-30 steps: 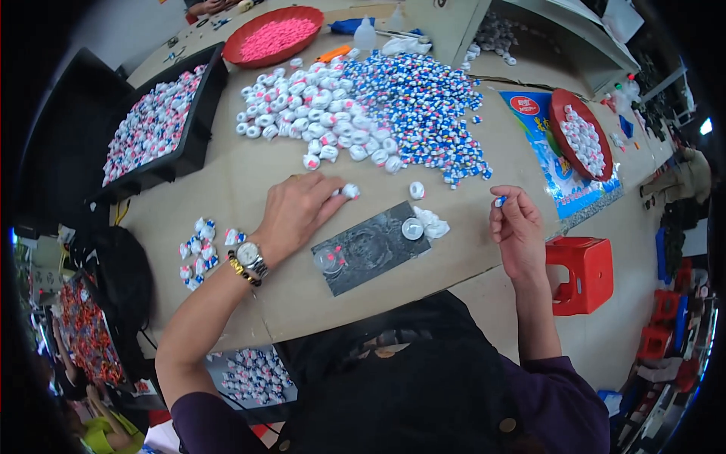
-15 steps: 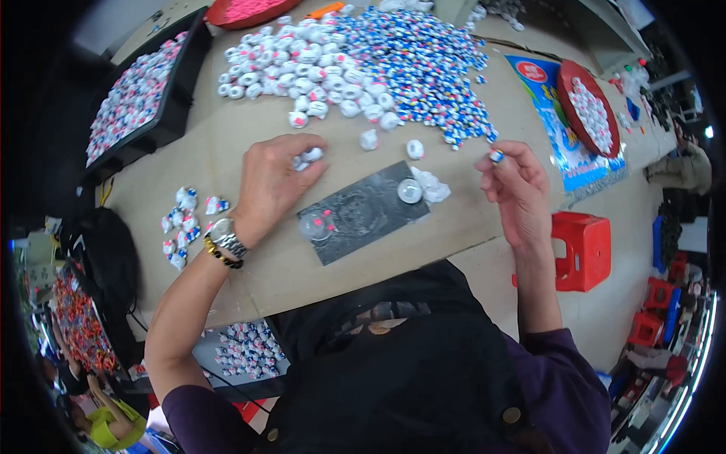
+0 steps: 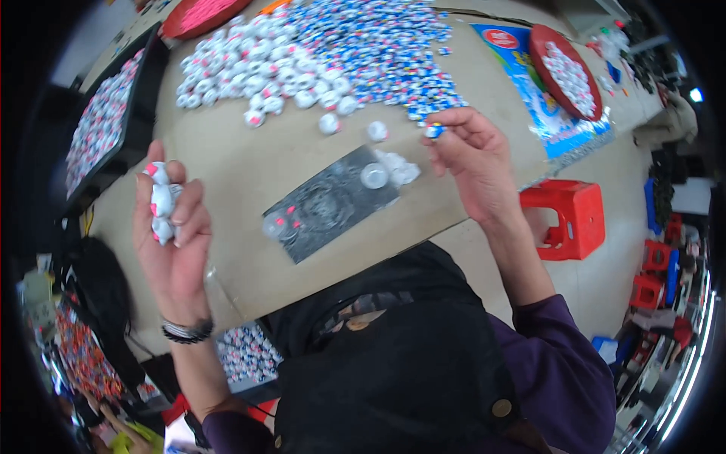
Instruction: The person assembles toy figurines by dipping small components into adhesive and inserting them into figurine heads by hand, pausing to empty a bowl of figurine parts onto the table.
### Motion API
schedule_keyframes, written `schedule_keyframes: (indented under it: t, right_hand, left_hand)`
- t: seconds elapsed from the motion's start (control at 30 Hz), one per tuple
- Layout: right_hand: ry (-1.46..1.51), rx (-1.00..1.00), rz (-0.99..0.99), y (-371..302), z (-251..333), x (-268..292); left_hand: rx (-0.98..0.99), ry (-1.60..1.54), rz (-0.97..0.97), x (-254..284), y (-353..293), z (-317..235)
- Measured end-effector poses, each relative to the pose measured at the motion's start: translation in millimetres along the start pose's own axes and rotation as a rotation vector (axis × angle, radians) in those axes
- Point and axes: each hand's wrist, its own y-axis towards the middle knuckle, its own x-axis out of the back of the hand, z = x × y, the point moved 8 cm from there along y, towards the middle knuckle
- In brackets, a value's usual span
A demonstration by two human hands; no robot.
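Hands: your left hand (image 3: 172, 227) is turned up, fingers curled around a short row of white pieces (image 3: 161, 200) with pink spots. Your right hand (image 3: 478, 168) pinches one small blue-and-white piece (image 3: 433, 130) between thumb and fingertips, just short of the near edge of the blue pile (image 3: 378, 57). Hands well apart, nothing joined between them at this moment.

Done, by the look of it: the black tray (image 3: 150, 98) at your left is well filled with pieces mixing white, pink and blue. A further batch (image 3: 246, 354) sits below the surface (image 3: 234, 170), past its near edge. Both look further along than the loose stock.

Left: plenty. The white pile (image 3: 246, 68) and the blue pile lie broad and side by side; two white pieces, one (image 3: 329, 123) and another (image 3: 376, 131), lie apart from it, nearer you. I'd judge you mid-run.

Hard to make out: your fingers cover part of the row, so its exact count and any blue in it can't be told. The blue pile and the red bowl (image 3: 172, 30) of pink bits run off the upper edge. Clear discs (image 3: 374, 175) on the dark plate (image 3: 344, 204) are washed out by glare.
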Motion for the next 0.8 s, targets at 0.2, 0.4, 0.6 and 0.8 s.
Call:
schedule_keyframes:
  t: [0.2, 0.4, 0.6, 0.8]
  right_hand:
    - [0.070, -0.042, 0.026, -2, -6, -11]
    - [0.133, 0.001, 0.110, -7, -4, -16]
    - [0.079, -0.029, 0.028, -16, -5, -9]
    - [-0.085, 0.015, 0.060, -17, -6, -9]
  left_hand:
    - [0.239, -0.580, 0.110, -54, -54, 74]
    - [0.424, -0.688, 0.162, -61, -79, 118]
    - [0.507, -0.628, 0.123, -65, -88, 140]
    - [0.524, -0.245, 0.039, -59, -93, 153]
